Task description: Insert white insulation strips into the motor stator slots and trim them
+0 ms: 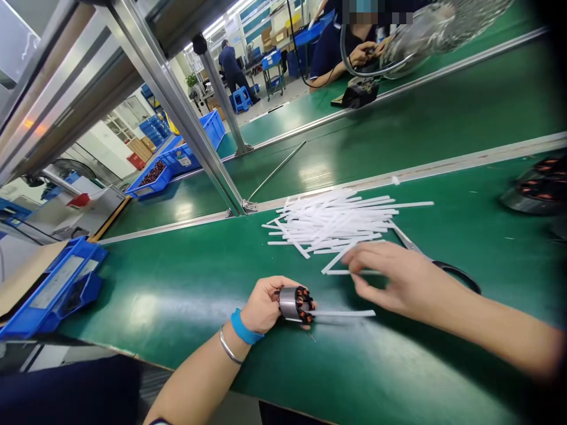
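Note:
My left hand (pixel 264 304) is closed around a small grey metal stator with orange copper windings (pixel 296 303), held just above the green bench. A white strip (pixel 343 313) sticks out of the stator to the right. My right hand (pixel 394 276) reaches over the near edge of a pile of white strips (pixel 332 223), and its fingertips pinch one strip (pixel 354 272) at the pile's front. Both hands are at the middle of the view, about a hand's width apart.
Scissors (pixel 443 265) lie behind my right hand. Another stator (pixel 538 189) sits at the right edge. Blue bins (pixel 57 286) stand at the left, and a slanted metal post (pixel 195 130) rises beyond the pile. Across the green belt (pixel 398 130) a person works at a wire fan guard (pixel 425 35).

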The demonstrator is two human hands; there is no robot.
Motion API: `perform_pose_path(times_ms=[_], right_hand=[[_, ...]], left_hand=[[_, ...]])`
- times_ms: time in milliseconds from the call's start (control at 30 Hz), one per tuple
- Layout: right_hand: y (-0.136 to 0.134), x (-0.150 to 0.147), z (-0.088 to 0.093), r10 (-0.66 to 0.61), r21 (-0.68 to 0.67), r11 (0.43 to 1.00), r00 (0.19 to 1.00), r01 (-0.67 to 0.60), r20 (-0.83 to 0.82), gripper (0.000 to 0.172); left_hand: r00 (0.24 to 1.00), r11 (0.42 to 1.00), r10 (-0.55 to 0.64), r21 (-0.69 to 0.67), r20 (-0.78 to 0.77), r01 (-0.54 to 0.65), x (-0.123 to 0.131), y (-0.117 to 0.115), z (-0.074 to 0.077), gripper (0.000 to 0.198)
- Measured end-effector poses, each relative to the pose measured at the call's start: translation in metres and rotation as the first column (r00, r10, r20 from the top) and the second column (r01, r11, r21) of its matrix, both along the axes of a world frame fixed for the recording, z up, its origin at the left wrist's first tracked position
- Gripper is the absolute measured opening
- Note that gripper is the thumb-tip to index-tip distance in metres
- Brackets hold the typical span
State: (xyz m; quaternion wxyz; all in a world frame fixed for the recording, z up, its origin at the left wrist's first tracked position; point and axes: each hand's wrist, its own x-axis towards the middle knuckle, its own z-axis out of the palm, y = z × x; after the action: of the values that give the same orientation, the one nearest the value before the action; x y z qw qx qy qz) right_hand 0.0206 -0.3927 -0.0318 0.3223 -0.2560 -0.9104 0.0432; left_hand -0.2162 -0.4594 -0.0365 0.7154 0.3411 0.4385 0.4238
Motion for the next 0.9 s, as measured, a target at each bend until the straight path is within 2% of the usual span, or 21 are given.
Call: perform_pose_path(times_ms=[33, 100, 167, 300, 433, 533, 667, 800, 900], right_hand=[[-0.008, 0.000, 0.006, 0.025, -0.128, 0.991, 0.999, -0.030, -0.042, 0.011], [-0.022, -0.004, 0.012, 0.084, -0.387, 0.914, 0.990, -0.122, -0.112, 0.012], [-0.033, -0.010, 0.012, 0.124, -0.516, 0.837, 0.981, -0.183, -0.147, 0.013], [-0.037, -0.020, 0.004, 0.091, -0.590, 0.783, 0.974, -0.198, -0.205, 0.014], [-0.036, -0.023, -0.002, -0.055, -0.693, 0.715, 0.981, -0.091, -0.185, 0.013], [-0.034, -0.023, -0.005, -0.139, -0.736, 0.677, 0.981, -0.008, -0.139, 0.015], [-0.030, -0.025, -0.006, -0.146, -0.783, 0.622, 0.984, 0.014, -0.099, 0.022], [-0.030, -0.026, -0.005, -0.129, -0.792, 0.610, 0.986, -0.003, -0.103, 0.025], [-0.031, -0.025, -0.009, -0.116, -0.784, 0.620, 0.984, -0.034, -0.134, 0.021]], left_hand=[[1.000, 1.000, -0.010, 0.002, -0.002, 0.010, 0.001, -0.001, -0.001, 0.042], [1.000, 1.000, -0.021, 0.017, -0.021, 0.021, 0.003, -0.002, -0.001, 0.039], [0.999, 0.999, -0.020, 0.045, -0.051, 0.022, 0.005, -0.004, -0.001, 0.034], [1.000, 0.999, -0.023, 0.029, -0.013, 0.023, 0.007, -0.006, 0.000, 0.034], [0.995, 0.996, -0.073, -0.038, 0.070, 0.076, 0.010, -0.010, 0.000, 0.047], [0.999, 0.999, -0.047, -0.007, -0.015, 0.047, 0.013, -0.013, -0.003, 0.054], [0.993, 0.999, -0.036, 0.009, -0.116, 0.037, 0.015, -0.016, -0.006, 0.073], [0.988, 0.996, -0.073, 0.036, -0.137, 0.078, 0.011, -0.018, -0.008, 0.076], [0.982, 0.991, -0.103, 0.067, -0.161, 0.115, 0.008, -0.018, -0.010, 0.071]])
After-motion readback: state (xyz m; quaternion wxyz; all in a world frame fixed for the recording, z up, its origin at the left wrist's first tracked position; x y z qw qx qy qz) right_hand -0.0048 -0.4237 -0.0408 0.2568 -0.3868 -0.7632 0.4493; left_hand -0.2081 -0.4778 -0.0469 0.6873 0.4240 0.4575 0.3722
